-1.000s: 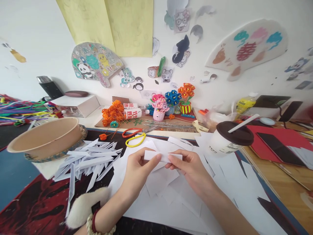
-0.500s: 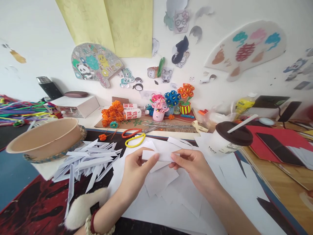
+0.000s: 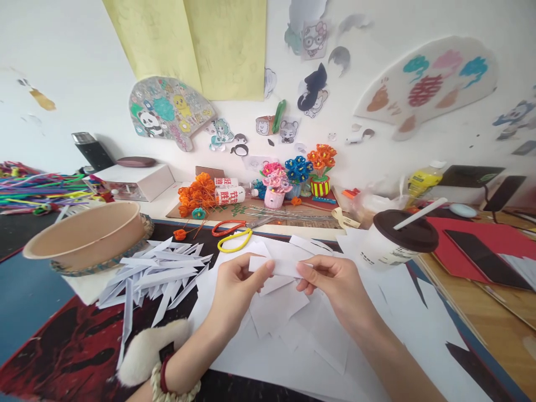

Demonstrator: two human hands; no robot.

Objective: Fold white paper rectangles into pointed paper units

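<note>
Between my two hands is a small folded strip of white paper (image 3: 285, 267), held level above the sheets. My left hand (image 3: 238, 285) pinches its left end, thumb on top. At the right end, my right hand (image 3: 330, 279) grips it between thumb and fingers. Beneath them lie loose white paper pieces (image 3: 278, 310) on larger white sheets (image 3: 234, 357). To the left is a heap of narrow folded paper strips (image 3: 167, 273). Scissors with one red and one yellow handle (image 3: 234, 240) rest just beyond my left hand.
A beige bowl (image 3: 84, 234) stands at the left, and a cup with a brown lid and straw (image 3: 404, 237) at the right. Pipe-cleaner flowers in pots (image 3: 274, 198) line the back by the wall. A white fuzzy object (image 3: 146, 354) lies beside my left forearm.
The whole view has shifted slightly, so everything appears a little further right. Both hands keep their hold on the paper strip, with hardly any change in pose.
</note>
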